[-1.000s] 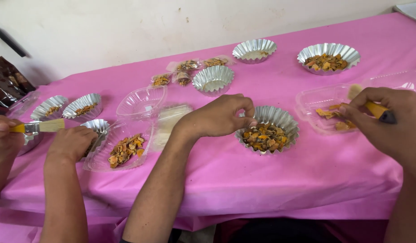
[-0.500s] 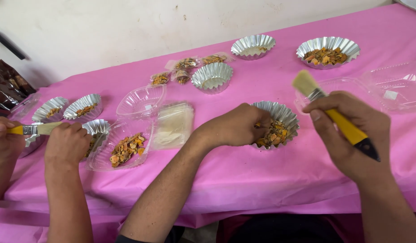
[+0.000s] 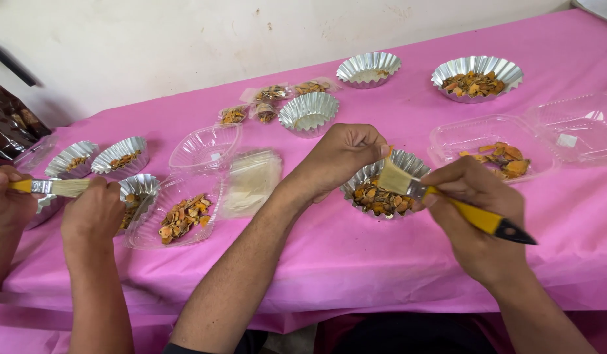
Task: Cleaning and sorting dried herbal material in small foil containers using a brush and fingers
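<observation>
Right, the left hand (image 3: 343, 157) is curled shut on the far rim of a fluted foil cup (image 3: 384, 191), fingers pinched at its edge, and that cup sits on the pink tabletop (image 3: 356, 262) just in front of the person, filled with orange-brown dried chips. The right hand (image 3: 477, 210) is wrapped tight around the yellow handle of a small brush (image 3: 441, 196), its pale bristles tilted down into the cup, touching the chips near the left hand's fingertips. Just behind the right hand lies a clear plastic tray (image 3: 461, 134) with a few more chips in it, and beside that a second clear tray (image 3: 575, 128). Further back stand three more foil cups: one heaped with chips (image 3: 477, 77), one nearly bare (image 3: 369, 67), one nearer the middle (image 3: 308, 113). Over on the left edge another person's hands are busy: one (image 3: 90, 210) rests at a foil cup (image 3: 139, 190), the other (image 3: 5, 196) grips a second yellow brush (image 3: 51, 187). Between the two workers sit a clear plastic bowl (image 3: 205, 147) and a clear tray of chips (image 3: 179, 216).
</observation>
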